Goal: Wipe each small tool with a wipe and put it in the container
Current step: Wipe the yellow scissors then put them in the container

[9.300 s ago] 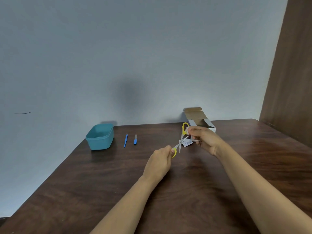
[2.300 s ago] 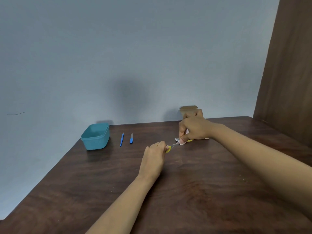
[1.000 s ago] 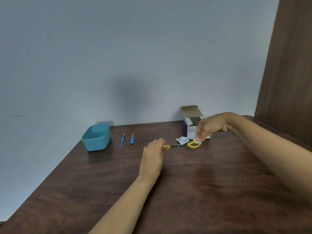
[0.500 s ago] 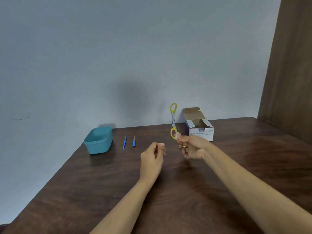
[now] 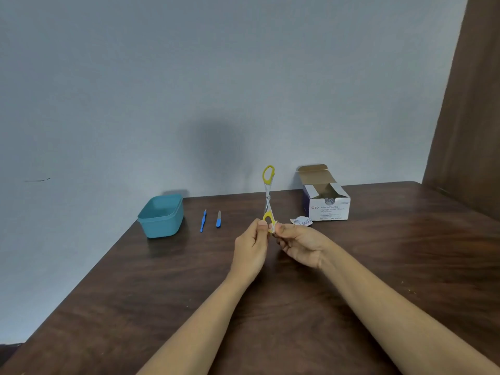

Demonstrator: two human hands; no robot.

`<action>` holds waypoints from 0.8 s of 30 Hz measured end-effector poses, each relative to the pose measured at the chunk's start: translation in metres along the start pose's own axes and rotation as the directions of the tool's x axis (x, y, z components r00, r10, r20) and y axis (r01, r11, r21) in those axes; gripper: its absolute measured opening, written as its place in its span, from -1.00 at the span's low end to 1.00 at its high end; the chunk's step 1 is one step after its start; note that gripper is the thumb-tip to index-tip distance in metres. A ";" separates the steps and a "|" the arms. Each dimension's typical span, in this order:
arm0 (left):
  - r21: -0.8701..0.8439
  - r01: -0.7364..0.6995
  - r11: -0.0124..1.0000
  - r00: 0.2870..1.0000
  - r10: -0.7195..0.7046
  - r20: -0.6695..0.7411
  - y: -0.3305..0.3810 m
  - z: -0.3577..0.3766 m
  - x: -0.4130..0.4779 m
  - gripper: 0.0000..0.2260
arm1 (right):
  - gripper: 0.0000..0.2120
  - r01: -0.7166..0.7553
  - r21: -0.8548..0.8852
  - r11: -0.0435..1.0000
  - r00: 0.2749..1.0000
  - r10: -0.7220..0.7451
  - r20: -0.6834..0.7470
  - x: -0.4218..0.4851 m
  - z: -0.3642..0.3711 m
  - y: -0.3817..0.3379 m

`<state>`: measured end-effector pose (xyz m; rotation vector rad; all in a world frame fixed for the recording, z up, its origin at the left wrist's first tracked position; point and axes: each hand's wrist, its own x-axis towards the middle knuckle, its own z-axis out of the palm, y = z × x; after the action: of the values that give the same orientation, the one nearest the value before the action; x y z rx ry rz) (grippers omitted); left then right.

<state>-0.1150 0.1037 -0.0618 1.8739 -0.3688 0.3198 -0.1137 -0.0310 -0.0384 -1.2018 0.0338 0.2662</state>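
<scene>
scissors (image 5: 268,196): being held upright for wiping
left grip (image 5: 251,246): scissors being pinched low
right grip (image 5: 297,243): wipe (image 5: 273,228) being pinched

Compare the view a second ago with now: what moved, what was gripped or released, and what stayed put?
The scissors went from lying low across the table to standing upright in the air, one yellow loop on top. The left hand, which let go briefly, again pinches the lower loop; the right hand holds the wipe against it. Container, two blue tools, swab box and torn wrapper stayed put.
</scene>
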 end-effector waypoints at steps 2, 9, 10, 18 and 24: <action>0.020 -0.018 1.000 1.000 0.017 0.005 0.001 0.000 -0.001 -0.67 | -0.85 0.007 -0.004 1.000 1.000 -0.007 -0.008 -0.001 -0.001 0.001; 0.258 -0.057 0.965 0.993 0.081 -0.084 -0.004 0.000 0.000 -0.66 | -0.97 0.112 -0.085 0.990 0.974 -0.126 -0.190 -0.004 0.005 0.009; 0.287 -0.052 0.956 0.992 0.082 -0.094 -0.005 0.000 0.000 -0.67 | -0.98 0.131 -0.086 0.988 0.967 -0.146 -0.211 -0.005 0.007 0.010; 0.565 -0.111 0.817 0.992 0.126 0.013 0.008 0.001 -0.007 -0.67 | -0.92 0.217 -0.092 0.972 0.903 -0.235 -0.359 -0.007 0.010 0.012; 0.680 -0.179 0.711 0.983 0.154 0.098 0.011 0.006 -0.009 -0.68 | -0.89 0.336 -0.030 0.941 0.830 -0.311 -0.464 -0.009 0.012 0.009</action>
<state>-0.1270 0.0951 -0.0578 2.5927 -0.4885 0.6139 -0.1256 -0.0183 -0.0412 -1.1737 0.2504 -0.3273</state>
